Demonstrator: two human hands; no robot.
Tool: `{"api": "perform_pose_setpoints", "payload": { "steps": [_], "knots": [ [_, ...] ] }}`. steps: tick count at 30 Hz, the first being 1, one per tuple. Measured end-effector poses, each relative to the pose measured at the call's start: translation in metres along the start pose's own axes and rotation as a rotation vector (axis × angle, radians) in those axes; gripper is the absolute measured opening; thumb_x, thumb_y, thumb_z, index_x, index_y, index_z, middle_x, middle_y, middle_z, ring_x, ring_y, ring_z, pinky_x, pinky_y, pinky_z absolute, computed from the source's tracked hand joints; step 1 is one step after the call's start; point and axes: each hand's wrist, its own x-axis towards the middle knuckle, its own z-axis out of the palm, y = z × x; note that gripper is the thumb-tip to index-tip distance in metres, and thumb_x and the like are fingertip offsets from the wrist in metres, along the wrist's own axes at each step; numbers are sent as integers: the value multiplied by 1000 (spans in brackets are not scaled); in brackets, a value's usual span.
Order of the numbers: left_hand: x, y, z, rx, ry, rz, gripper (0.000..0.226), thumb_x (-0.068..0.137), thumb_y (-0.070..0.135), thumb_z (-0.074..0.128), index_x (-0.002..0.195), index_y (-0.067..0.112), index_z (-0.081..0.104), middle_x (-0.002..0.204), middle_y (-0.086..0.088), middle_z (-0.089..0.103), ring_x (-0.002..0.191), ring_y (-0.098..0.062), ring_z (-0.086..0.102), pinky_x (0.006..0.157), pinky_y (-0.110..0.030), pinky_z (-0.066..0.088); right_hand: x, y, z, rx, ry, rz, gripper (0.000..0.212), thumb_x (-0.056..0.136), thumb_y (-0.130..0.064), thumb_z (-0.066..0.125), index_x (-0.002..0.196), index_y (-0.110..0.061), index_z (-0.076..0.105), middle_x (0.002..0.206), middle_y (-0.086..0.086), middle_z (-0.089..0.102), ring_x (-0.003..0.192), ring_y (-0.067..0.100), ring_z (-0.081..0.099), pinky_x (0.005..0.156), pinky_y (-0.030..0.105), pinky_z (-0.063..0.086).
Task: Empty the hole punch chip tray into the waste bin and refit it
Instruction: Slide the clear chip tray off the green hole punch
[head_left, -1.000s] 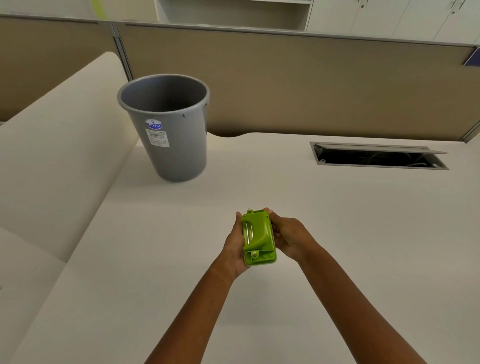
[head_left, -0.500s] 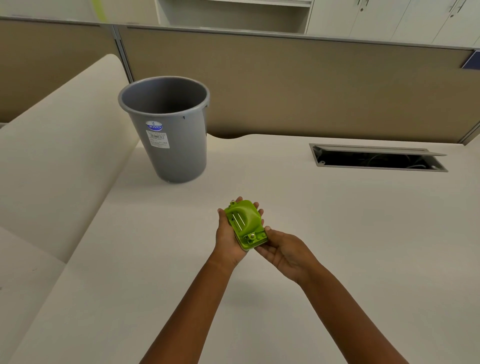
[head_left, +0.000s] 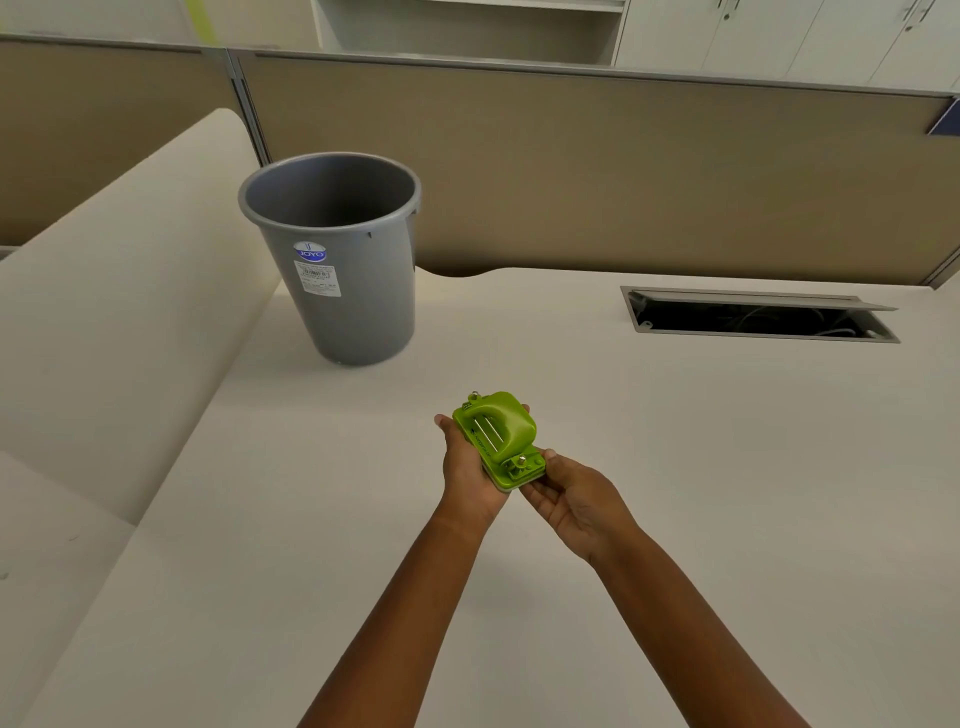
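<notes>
Nearest you, both forearms reach in over the near edge of the table (head_left: 675, 441). They meet above its middle, where you hold the green hole punch (head_left: 498, 436) clear of the surface, handle side up.

Your left hand (head_left: 467, 473) cradles it from below, with fingers (head_left: 524, 409) wrapped round its far side. Your right hand (head_left: 576, 499) pinches the near corner, thumb on top and fingers tucked beneath.

The chip tray sits on the underside. Your palm hides it, so I cannot tell whether it is seated or already loosening.

That is the main risk, as I judge it. If you prise the tray free here, the chips will scatter over the table, because the waste bin (head_left: 353, 291) stands well apart, upright near the far left corner. Carry the punch over its rim before you pull.

A sudden release could also jerk the tray and fling paper past the mouth. The punch itself rests on a fairly shallow hold, so a hard tug with the right hand could drag it off your left palm.

Farther right, near the far edge, the open cable slot (head_left: 758, 317) could swallow stray chips.
</notes>
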Motion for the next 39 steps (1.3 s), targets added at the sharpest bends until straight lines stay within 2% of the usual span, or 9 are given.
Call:
{"api": "perform_pose_setpoints", "payload": {
  "steps": [5, 10, 12, 16, 20, 23, 28, 36, 39],
  "knots": [
    [-2, 1, 1, -29, -50, 5, 52, 90, 63, 19, 86, 29, 59, 71, -11, 76, 65, -21, 73, 58, -30, 58, -1, -1, 1, -35, 3, -37, 30, 96, -5, 40, 75, -2, 62, 52, 3, 72, 50, 11, 70, 50, 20, 58],
    [0, 1, 6, -70, -34, -10, 51, 95, 55, 19, 94, 22, 58, 69, -12, 74, 60, -23, 73, 56, -32, 59, -3, -1, 4, 35, 22, -45, 33, 95, -3, 40, 71, -1, 62, 50, 4, 71, 48, 11, 69, 48, 21, 58],
    [0, 0, 8, -80, -31, 7, 52, 95, 55, 18, 95, 21, 58, 74, -11, 73, 62, -23, 72, 60, -31, 58, -4, -2, 6, 59, 30, -50, 33, 94, -2, 41, 69, 0, 62, 48, 4, 70, 46, 11, 68, 48, 21, 58],
    [0, 2, 11, -49, -24, 32, 59, 94, 57, 14, 90, 21, 60, 70, -11, 75, 82, -24, 63, 75, -37, 46, -8, -3, 8, 133, 18, -42, 28, 95, -8, 41, 74, -2, 59, 49, 6, 71, 47, 12, 69, 48, 23, 58],
    [0, 3, 17, -10, 10, 89, 67, 93, 58, 8, 93, 15, 58, 88, -11, 64, 79, -24, 59, 68, -35, 48, -14, -2, 7, 96, -61, -30, 23, 94, -10, 45, 81, -4, 63, 58, 4, 74, 54, 11, 71, 52, 20, 59],
    [-1, 2, 19, 37, 40, 133, 65, 93, 58, 8, 90, 16, 57, 85, -11, 60, 71, -22, 59, 58, -29, 54, -17, 2, 8, -7, -104, -44, 14, 87, -2, 54, 81, -3, 67, 61, 3, 73, 55, 9, 69, 56, 17, 58],
    [-4, 1, 22, 58, 24, 135, 61, 92, 60, 12, 92, 19, 57, 83, -9, 60, 66, -22, 60, 51, -25, 56, -15, 4, 8, -103, -121, -108, 21, 85, 2, 55, 75, -8, 69, 61, -4, 73, 58, 3, 68, 58, 13, 56],
    [-5, 3, 21, 68, 8, 80, 66, 91, 62, 9, 91, 17, 57, 85, -10, 59, 71, -22, 58, 57, -29, 55, -13, 8, 7, -261, -112, -196, 21, 81, 9, 57, 85, -8, 69, 77, 1, 71, 70, 7, 69, 60, 11, 54],
    [-9, 2, 19, 65, -19, 26, 69, 90, 63, 8, 92, 15, 59, 84, -12, 60, 67, -24, 62, 49, -32, 58, -10, 9, 4, -370, -92, -234, 25, 78, 13, 57, 96, -1, 66, 74, 2, 68, 71, 10, 65, 63, 12, 55]
  ]
}}
